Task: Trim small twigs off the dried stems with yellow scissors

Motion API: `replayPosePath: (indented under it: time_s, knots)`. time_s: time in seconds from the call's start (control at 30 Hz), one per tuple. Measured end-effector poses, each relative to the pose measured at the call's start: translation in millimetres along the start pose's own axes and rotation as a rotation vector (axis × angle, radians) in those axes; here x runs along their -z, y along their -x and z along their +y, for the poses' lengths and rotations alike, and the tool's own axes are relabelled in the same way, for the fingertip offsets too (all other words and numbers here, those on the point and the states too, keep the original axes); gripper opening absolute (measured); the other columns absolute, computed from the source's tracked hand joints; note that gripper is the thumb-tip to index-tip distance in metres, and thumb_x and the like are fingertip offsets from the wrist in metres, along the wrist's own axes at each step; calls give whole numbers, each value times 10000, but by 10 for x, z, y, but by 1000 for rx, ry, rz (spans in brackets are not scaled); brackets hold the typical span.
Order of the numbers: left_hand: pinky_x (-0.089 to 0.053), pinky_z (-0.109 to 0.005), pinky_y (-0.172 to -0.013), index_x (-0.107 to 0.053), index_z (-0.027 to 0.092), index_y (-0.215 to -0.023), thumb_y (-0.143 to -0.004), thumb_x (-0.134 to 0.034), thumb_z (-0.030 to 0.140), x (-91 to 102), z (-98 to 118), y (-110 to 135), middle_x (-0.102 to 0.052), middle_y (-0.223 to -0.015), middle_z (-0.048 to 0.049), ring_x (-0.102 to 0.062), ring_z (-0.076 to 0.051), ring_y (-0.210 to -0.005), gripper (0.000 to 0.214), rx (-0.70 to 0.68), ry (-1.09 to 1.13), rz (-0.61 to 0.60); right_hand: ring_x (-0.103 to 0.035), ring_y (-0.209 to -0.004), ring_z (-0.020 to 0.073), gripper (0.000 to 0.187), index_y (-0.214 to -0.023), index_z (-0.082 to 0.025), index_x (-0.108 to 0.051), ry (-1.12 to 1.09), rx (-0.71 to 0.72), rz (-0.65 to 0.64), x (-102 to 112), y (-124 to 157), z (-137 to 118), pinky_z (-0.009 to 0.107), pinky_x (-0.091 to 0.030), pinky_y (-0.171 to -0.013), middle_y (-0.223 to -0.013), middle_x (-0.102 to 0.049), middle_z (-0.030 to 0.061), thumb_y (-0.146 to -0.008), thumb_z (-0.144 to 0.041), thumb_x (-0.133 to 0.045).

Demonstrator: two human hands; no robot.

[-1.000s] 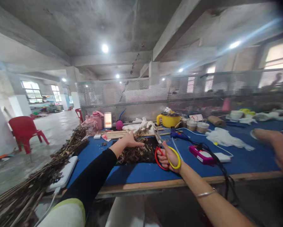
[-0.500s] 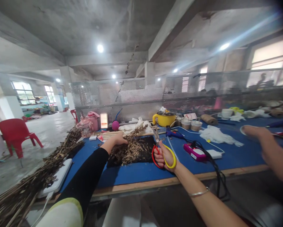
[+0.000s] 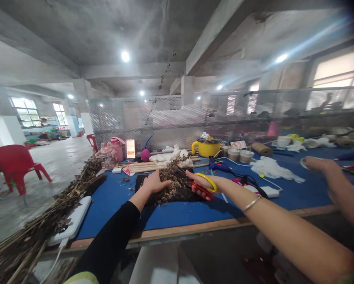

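Note:
A loose heap of dried brown plant bits (image 3: 166, 193) lies on a black cloth or bag (image 3: 191, 195) on the blue table. My left hand (image 3: 155, 183) rests palm down on the heap's left side, thumb stretched out towards the right. At the right side, my right hand (image 3: 201, 188) is wrapped round a pair of scissors (image 3: 209, 181) with one yellow and one red handle. The handles are close together; the blades point left and cannot be made out among the dried stems. A dry sprig (image 3: 179, 159) sticks up from the back of the heap.
Bundled dry stems (image 3: 61, 205) and a white power strip (image 3: 73, 223) line the left edge. Behind are wooden sticks (image 3: 147, 167), a yellow pot (image 3: 208, 149) and a blue glue gun (image 3: 220, 165). A co-worker's hand (image 3: 315, 163) reaches in at right.
My right hand has turned the scissors from pointing up to pointing left at the heap, and their handles have come together. My left hand has slid right onto the heap.

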State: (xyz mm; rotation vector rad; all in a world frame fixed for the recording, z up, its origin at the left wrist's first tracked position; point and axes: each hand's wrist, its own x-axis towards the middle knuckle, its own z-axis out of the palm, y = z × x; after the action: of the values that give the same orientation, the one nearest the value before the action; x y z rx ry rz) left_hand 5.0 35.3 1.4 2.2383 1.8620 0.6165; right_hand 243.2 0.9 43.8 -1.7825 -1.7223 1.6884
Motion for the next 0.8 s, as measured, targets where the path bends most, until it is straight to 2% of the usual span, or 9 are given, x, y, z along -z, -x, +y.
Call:
replayPosePath:
  time_s: [0.1, 0.17, 0.33, 0.5, 0.6, 0.73, 0.8]
  knots:
    - [-359, -328, -882, -369, 176, -1239, -682, -481, 598, -38, -59, 17, -477, -1241, -133, -458, -270, -1115, 708, -7, 53, 66, -428, -380, 114, 797, -658, -146, -509, 210, -113, 49, 13, -7, -71, 249, -379, -334, -465, -434, 11, -556, -858, -167]
    - [-352, -312, -896, -400, 186, -1227, -718, -466, 562, -45, -91, 11, -490, -1232, -121, -460, -247, -1115, 637, -40, 92, 94, -459, -414, 128, 827, -668, -143, -532, 264, -152, 32, 6, -5, -107, 264, -397, -356, -510, -480, 37, -537, -868, -156]
    - [-347, -290, -909, -469, 188, -1190, -753, -482, 469, -53, -132, -6, -526, -1195, -99, -477, -220, -1094, 520, -82, 142, 127, -495, -506, 150, 845, -663, -140, -522, 256, -198, -28, 3, -37, -252, 329, -447, -464, -598, -527, 70, -513, -880, -143]
    - [-356, -293, -902, -510, 208, -1153, -751, -509, 407, -48, -148, 15, -554, -1157, -79, -489, -216, -1067, 449, -147, 131, 104, -525, -615, 193, 825, -688, -140, -506, 196, -223, -80, -3, -217, -389, 370, -451, -541, -621, -526, 72, -526, -874, -169]
    - [-356, -308, -907, -514, 223, -1143, -759, -502, 369, -46, -157, 27, -551, -1154, -67, -479, -213, -1067, 411, -206, 71, 86, -516, -629, 207, 748, -682, -158, -480, 159, -220, -46, -52, -319, -416, 359, -437, -506, -568, -501, 62, -574, -847, -212]
    - [-365, -327, -900, -525, 229, -1118, -769, -485, 322, -50, -166, 26, -560, -1113, -67, -480, -209, -1045, 363, -253, -1, 58, -463, -499, 156, 679, -638, -178, -432, 90, -252, 31, -135, -393, -401, 296, -398, -399, -488, -438, 16, -590, -831, -252]
    - [-369, -327, -896, -540, 227, -1092, -768, -481, 300, -51, -165, 26, -569, -1085, -67, -483, -206, -1032, 338, -276, -19, 52, -413, -425, 117, 651, -612, -172, -422, 56, -170, 99, -175, -434, -357, 258, -358, -356, -447, -394, -9, -608, -811, -295]
